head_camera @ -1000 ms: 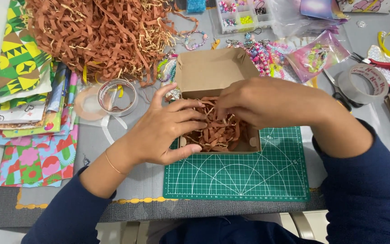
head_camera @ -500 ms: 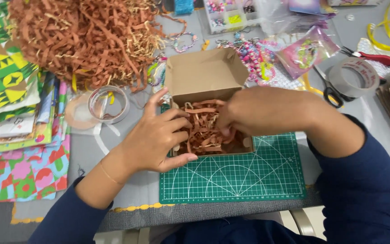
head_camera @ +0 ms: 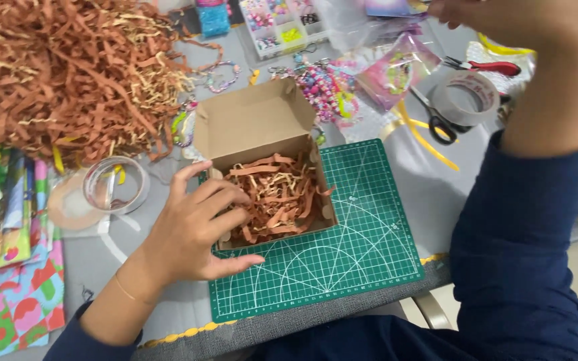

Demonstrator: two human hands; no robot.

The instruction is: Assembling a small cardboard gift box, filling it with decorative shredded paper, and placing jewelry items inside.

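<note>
One brown cardboard box [head_camera: 272, 174] on green cutting mat [head_camera: 342, 254], lid flap raised at rear, part-filled with brown and cream paper shred [head_camera: 279, 200]; left hand [head_camera: 192, 230] flat against box's near-left corner, fingers spread over the rim onto shred, gripping nothing; right hand [head_camera: 503, 20] raised at top right, partly out of frame, grip cannot be told; large heap of loose shred [head_camera: 68, 73] at upper left; one clear tape roll [head_camera: 112, 187] left of box; one tan tape roll [head_camera: 466, 100] at right, beside one pair of black scissors [head_camera: 436, 124]; one red-handled pliers [head_camera: 490, 67] behind; one iridescent pouch [head_camera: 399, 70] behind mat; stack of patterned paper sheets [head_camera: 8, 267] at far left.
</note>
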